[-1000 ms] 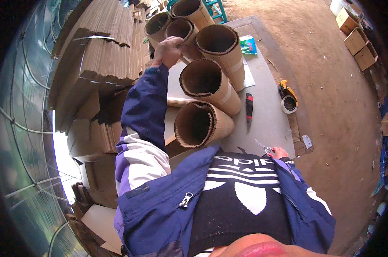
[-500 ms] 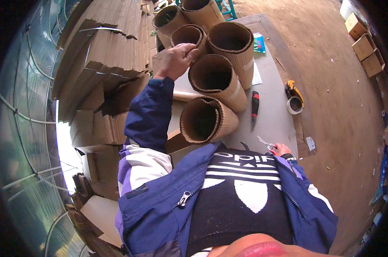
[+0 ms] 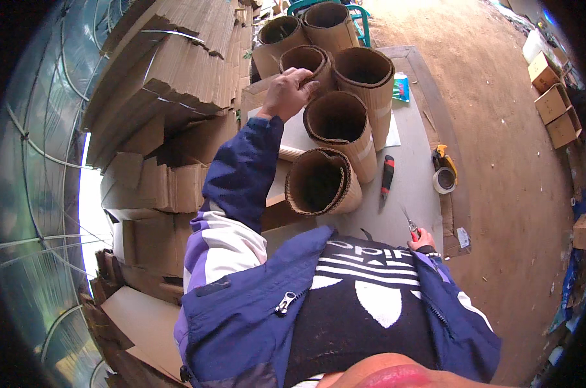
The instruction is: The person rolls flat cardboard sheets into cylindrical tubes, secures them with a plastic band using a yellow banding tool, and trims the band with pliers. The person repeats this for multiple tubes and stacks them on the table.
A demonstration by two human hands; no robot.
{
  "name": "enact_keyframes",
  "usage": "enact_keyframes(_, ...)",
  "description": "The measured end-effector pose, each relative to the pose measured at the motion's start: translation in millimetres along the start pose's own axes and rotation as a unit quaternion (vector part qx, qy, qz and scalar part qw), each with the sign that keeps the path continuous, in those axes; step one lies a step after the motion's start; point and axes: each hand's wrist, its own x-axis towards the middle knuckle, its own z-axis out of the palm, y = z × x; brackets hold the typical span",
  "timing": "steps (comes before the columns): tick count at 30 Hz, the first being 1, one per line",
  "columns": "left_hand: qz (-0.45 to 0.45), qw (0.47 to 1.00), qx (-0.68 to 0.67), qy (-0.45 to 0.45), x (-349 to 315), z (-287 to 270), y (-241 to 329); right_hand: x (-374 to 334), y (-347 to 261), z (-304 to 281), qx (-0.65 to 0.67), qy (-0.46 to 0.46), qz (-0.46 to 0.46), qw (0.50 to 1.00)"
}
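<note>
Several rolled corrugated cardboard tubes stand upright on the table. My left hand [image 3: 287, 95] reaches out to a tube [image 3: 320, 70] in the middle of the left row, its fingers bent over the near rim. Closer to me are another tube [image 3: 361, 145] and the nearest tube [image 3: 348, 194], whose cardboard overlaps in a spiral. My right hand [image 3: 423, 240] is low by my right side, closed round small scissors [image 3: 412, 226] with red handles, blades pointing away from me. A red and black utility knife [image 3: 386, 178] lies between the tubes and the scissors.
At the table's right edge sits a yellow tape dispenser [image 3: 443, 169] with a tape roll. A green packet [image 3: 401, 87] lies beside the far tubes. Tall stacks of flat cardboard [image 3: 176, 71] crowd the left. Open boxes [image 3: 555, 107] stand on the ground at far right.
The whole view has shifted slightly, so the tubes appear farther right and lower. The scissors' blades now look closer together and point more straight away. My left hand stays at the same tube's rim.
</note>
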Motion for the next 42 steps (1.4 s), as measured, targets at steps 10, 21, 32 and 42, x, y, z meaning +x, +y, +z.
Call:
enact_keyframes(10, 0.06, 0.98, 0.024, 0.188, 29, 28, -25, 2, 19, 16, -0.025, -0.046, 0.005, 0.999)
enact_keyframes(21, 0.103, 0.98, -0.02, 0.169, 27, 34, -48, 10, 4, 2, -0.037, -0.014, 0.001, 0.999)
enact_keyframes(32, 0.014, 0.966, -0.203, 0.157, -22, 19, -48, 31, -26, 8, -0.098, 0.163, 0.069, 0.979)
enact_keyframes(42, 0.013, 0.956, -0.292, 0.029, -133, -31, 16, 40, -135, -93, 0.062, 0.27, -0.221, 0.935)
